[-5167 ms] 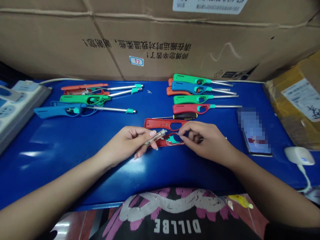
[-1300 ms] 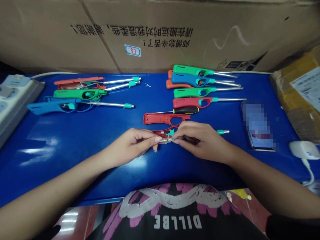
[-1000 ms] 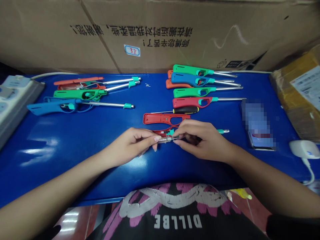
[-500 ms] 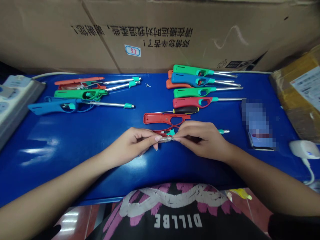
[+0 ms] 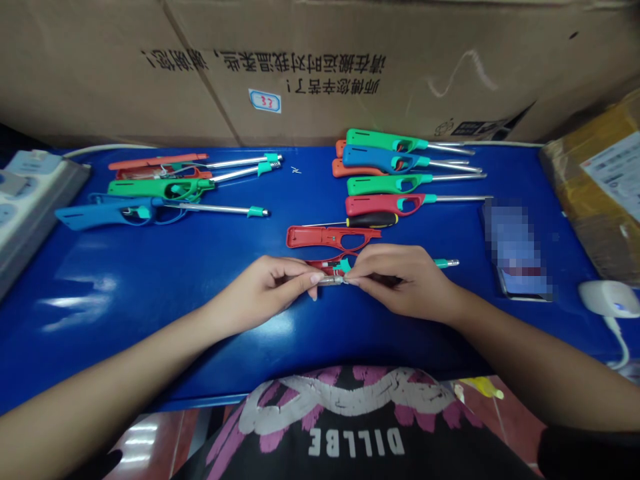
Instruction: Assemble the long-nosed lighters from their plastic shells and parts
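Observation:
Between thumb and fingers, my left hand (image 5: 273, 287) pinches a small clear fuel tank (image 5: 330, 281) that lies level. My right hand (image 5: 407, 280) is closed at the tank's right end; its fingertips pinch something too small to make out. Just behind the tank, an opened red lighter body (image 5: 326, 265) with a teal trigger (image 5: 343, 266) is partly hidden by my hands. Its teal-collared metal tip (image 5: 447, 263) sticks out right of my right hand. Beyond lies a loose red shell half (image 5: 306, 237), with a black-and-yellow screwdriver (image 5: 375, 220) behind it.
Opened lighters, including a blue one (image 5: 107, 215) and a green one (image 5: 145, 189), lie at left. Several closed lighters, one red (image 5: 383, 204), lie at the back right. A phone (image 5: 520, 253), a white charger (image 5: 607, 298), a power strip (image 5: 37, 193) and cardboard boxes (image 5: 310, 40) surround the blue table (image 5: 175, 280).
The clear tank has turned or shifted slightly between my fingers. Both hands stay in nearly the same place, and the lighters on the table have not moved.

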A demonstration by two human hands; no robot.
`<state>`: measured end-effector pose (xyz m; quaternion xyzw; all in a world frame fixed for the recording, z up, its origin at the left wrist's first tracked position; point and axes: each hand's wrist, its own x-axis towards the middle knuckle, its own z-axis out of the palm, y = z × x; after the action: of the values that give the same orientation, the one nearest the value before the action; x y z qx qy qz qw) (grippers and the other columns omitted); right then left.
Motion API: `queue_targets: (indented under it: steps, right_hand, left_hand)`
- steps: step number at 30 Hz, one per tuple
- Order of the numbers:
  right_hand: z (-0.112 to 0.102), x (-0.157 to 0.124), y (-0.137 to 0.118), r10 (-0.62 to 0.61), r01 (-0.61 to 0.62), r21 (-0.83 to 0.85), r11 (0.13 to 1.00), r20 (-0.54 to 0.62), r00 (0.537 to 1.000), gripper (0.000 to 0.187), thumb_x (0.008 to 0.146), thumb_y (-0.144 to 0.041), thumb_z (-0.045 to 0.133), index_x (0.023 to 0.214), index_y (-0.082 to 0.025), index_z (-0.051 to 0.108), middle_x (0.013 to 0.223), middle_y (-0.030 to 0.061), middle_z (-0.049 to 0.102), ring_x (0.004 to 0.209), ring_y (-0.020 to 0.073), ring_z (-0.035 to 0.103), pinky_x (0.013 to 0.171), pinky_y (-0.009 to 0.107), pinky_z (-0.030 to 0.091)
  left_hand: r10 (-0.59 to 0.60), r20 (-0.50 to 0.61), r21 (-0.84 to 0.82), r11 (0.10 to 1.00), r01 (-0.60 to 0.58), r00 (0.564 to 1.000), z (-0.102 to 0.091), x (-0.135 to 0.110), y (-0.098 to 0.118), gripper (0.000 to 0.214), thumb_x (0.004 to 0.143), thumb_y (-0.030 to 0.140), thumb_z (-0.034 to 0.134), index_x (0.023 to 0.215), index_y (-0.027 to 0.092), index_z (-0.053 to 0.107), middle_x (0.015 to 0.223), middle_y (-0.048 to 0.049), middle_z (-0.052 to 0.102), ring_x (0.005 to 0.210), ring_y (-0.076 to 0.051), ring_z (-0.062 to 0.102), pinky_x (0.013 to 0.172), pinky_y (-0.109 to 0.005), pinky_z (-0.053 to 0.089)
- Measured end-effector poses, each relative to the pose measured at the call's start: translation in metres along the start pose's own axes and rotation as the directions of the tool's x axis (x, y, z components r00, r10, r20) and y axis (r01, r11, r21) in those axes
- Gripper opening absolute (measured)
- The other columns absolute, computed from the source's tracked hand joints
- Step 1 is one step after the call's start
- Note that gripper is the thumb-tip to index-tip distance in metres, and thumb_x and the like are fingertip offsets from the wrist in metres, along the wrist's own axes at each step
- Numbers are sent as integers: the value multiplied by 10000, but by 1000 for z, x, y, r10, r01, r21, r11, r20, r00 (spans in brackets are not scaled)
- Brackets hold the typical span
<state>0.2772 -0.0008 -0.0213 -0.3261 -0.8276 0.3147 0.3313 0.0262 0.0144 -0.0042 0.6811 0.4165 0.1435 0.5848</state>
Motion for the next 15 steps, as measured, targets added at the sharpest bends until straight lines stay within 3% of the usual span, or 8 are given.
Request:
queue_targets:
  steps: [6, 15]
  right_hand:
    - [-1, 1, -2, 11, -10, -24, 1000, 26, 1000, 122, 963, -155, 609, 929, -196, 719, 869, 33, 730, 793, 127, 681, 710, 249, 545]
    - [1, -1, -4, 52, -52, -69, 996, 8, 999, 67, 939, -202, 655, 977, -180, 705, 873, 22, 691, 661, 92, 554, 588, 230, 456]
  left_hand:
    - [-17, -3, -26, 1000, 17, 1000, 1, 0, -1, 350, 974, 386, 562, 780, 139, 717, 521, 44, 504, 461, -72, 381, 478, -192, 336]
    - [-120, 16, -110, 987, 121, 993, -1, 0, -3, 394, 975, 445, 559, 801, 126, 713, 516, 27, 507, 459, -74, 418, 471, -192, 332]
